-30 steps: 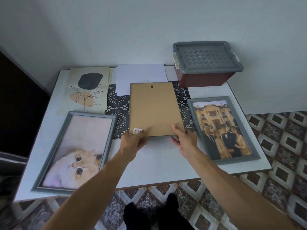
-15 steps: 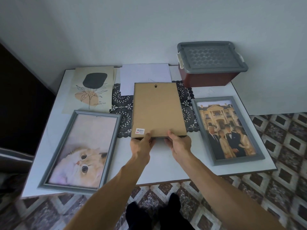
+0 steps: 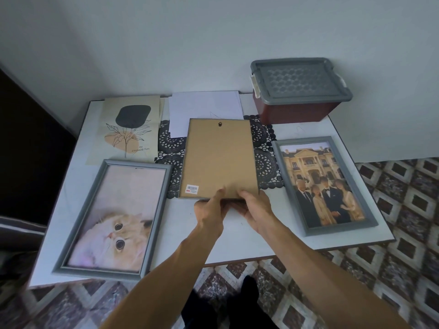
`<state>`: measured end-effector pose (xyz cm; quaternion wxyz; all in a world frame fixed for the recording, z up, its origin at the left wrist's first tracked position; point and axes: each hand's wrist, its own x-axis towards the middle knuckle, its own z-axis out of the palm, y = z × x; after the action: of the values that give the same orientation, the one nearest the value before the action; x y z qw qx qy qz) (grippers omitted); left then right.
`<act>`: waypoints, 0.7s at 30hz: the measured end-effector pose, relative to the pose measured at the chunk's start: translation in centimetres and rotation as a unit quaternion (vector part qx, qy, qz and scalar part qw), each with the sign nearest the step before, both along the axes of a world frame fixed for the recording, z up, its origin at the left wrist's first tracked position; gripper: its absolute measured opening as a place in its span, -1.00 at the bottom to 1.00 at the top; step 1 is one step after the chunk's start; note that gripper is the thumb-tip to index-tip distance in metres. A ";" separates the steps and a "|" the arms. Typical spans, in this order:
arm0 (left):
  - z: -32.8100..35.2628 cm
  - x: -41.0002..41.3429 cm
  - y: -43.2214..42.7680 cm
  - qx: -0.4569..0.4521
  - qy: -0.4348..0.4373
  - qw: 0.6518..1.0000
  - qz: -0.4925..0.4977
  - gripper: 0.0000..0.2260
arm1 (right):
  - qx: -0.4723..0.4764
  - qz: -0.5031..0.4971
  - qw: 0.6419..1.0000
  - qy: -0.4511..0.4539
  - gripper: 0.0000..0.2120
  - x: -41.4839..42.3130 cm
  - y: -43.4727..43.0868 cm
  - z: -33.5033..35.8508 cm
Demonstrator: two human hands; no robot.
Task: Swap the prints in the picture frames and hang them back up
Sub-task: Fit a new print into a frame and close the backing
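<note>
You have the face-down frame (image 3: 218,160) mid-bench (image 3: 237,243), lying on a black lace doily (image 3: 171,143). The step in hand looks like working its back open or shut. Your left grip (image 3: 209,210) and right grip (image 3: 257,210) meet at its near edge, each clamped on that edge with one digit on the board and the rest curled at the rim.

The backing is flat, matt brown fibreboard, with a small dark hanger (image 3: 220,124) at the far end and a barcode sticker (image 3: 192,188) near your left grip. Next, I'd judge, you must feel for whatever tabs hold the board, as none show.

Left of this frame lies the grey moulded cat frame (image 3: 111,217), and right of it the portrait frame (image 3: 323,184). Beyond it to the left rests a loose botanical print (image 3: 129,129) on thin paper, and straight beyond it a white sheet (image 3: 204,110).
</note>
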<state>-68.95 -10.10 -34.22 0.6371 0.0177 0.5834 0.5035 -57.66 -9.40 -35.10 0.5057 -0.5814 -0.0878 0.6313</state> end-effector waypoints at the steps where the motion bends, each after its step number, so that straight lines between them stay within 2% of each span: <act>1: -0.1 0.4 -0.2 0.001 0.011 1.000 -0.011 -0.87 | 0.006 0.024 1.000 -0.006 -0.65 0.2 -0.1 -0.1; 6: -1.1 0.5 0.2 -0.008 0.046 0.999 -0.021 -0.86 | 0.020 0.081 0.995 -0.058 -0.72 0.6 -0.2 -1.2; 12: -2.2 1.2 0.7 -0.028 0.139 0.989 -0.048 -0.68 | 0.016 0.059 0.994 -0.095 -0.74 -0.4 -0.1 -2.2; 14: -2.3 1.3 0.7 -0.036 0.152 0.986 -0.053 -0.65 | 0.020 0.061 0.993 -0.103 -0.67 -0.5 -0.1 -2.4; 18: -2.1 1.5 1.0 -0.039 0.141 0.987 -0.062 -0.59 | 0.019 0.075 0.989 -0.129 -0.60 -0.2 0.0 -2.5; 21: -1.8 1.2 0.9 0.004 0.095 0.993 -0.076 -0.76 | 0.028 0.092 0.990 -0.100 -0.66 0.4 0.1 -1.7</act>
<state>-67.74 -9.20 -35.98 0.6151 0.1117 0.6364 0.4519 -57.25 -9.35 -36.76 0.4504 -0.6167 -0.2081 0.6112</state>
